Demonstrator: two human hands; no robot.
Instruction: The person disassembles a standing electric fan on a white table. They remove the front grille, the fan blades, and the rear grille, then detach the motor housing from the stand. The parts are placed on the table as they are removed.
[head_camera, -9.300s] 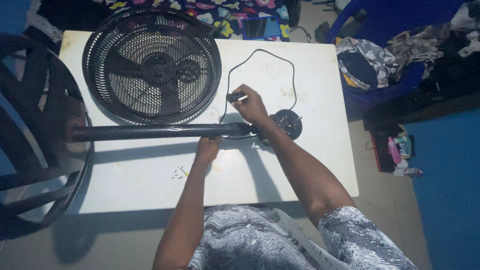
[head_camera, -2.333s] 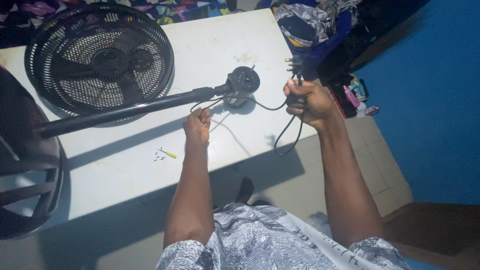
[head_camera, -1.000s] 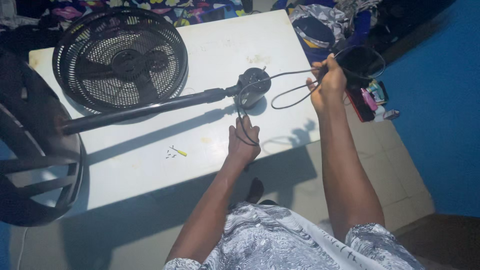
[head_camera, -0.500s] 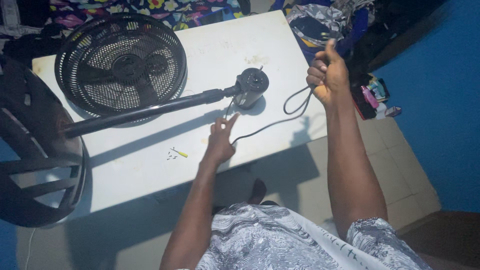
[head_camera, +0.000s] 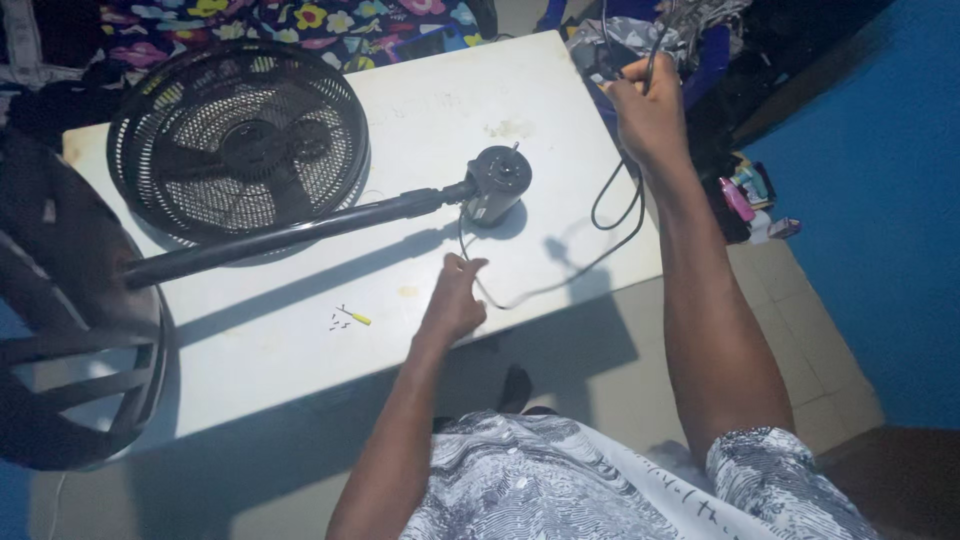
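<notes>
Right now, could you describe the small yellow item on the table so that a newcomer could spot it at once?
Start at the white table and the black pole lying across it. Just below the pole, left of the left hand, lies a tiny yellow-handled tool beside a few dark specks. It is the only yellow thing on the tabletop.

A thin black power cord (head_camera: 560, 285) runs from the small dark motor housing (head_camera: 497, 183), which sits at the end of a long black pole (head_camera: 290, 235) lying flat across the white bench (head_camera: 300, 340). The cord sags in a loose curve and loops upward, off the bench's right edge.
</notes>
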